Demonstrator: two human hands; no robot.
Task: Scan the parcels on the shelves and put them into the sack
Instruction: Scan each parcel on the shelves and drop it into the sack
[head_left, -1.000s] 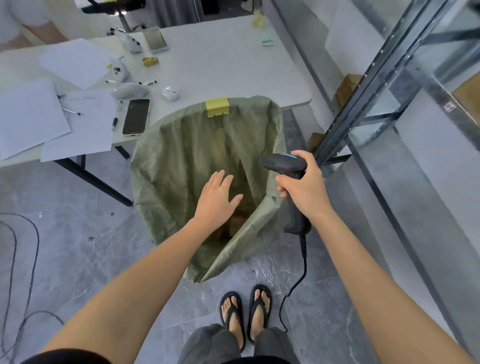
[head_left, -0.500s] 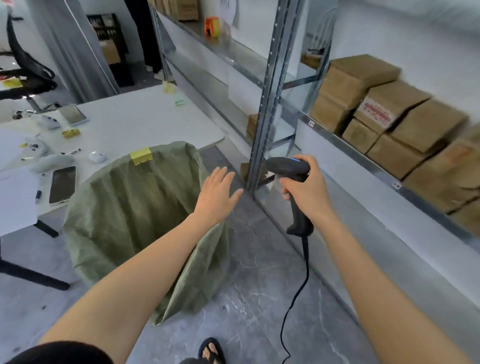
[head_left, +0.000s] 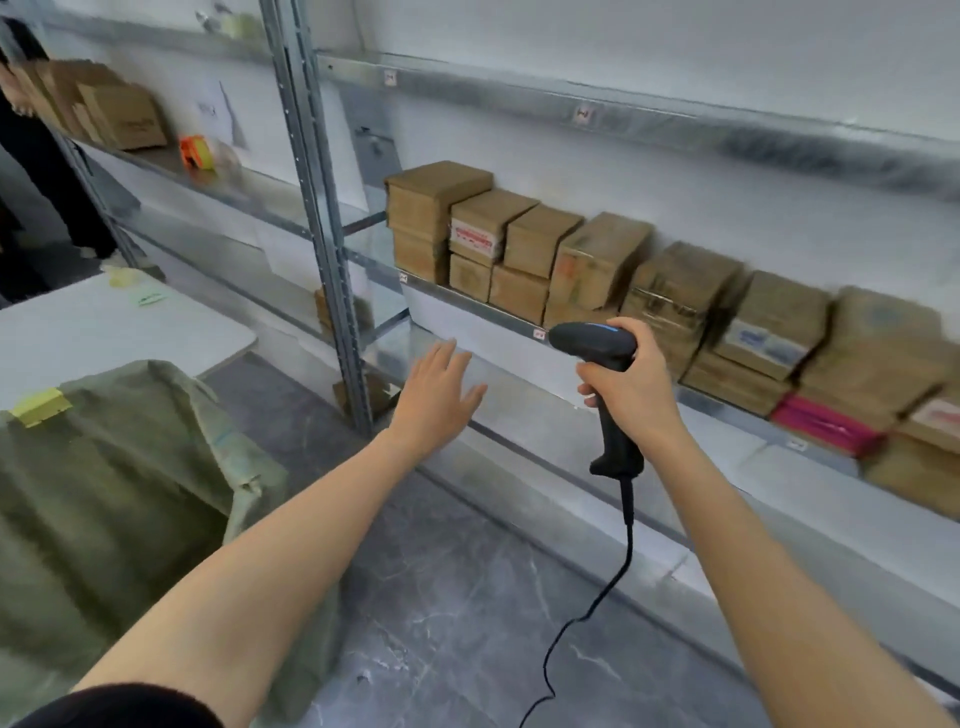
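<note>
Steel shelving (head_left: 322, 234) holds the cardboard parcels (head_left: 597, 260), stacked in a row running along the middle shelf's front edge, ahead and to the right of both hands. The right hand (head_left: 631, 395), the nearer, grips a corded barcode scanner (head_left: 597, 343) by its handle. The left hand (head_left: 436, 395) reaches forward empty, fingers spread. Lower left, the green sack (head_left: 130, 467) stands open against the desk (head_left: 104, 327) edge.

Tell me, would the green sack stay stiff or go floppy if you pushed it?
Probably floppy: the sack sags in folds at its rim, like thin cloth. A push would likely dent it, not slide it. The yellow clip on its top edge may help hold it open.
</note>
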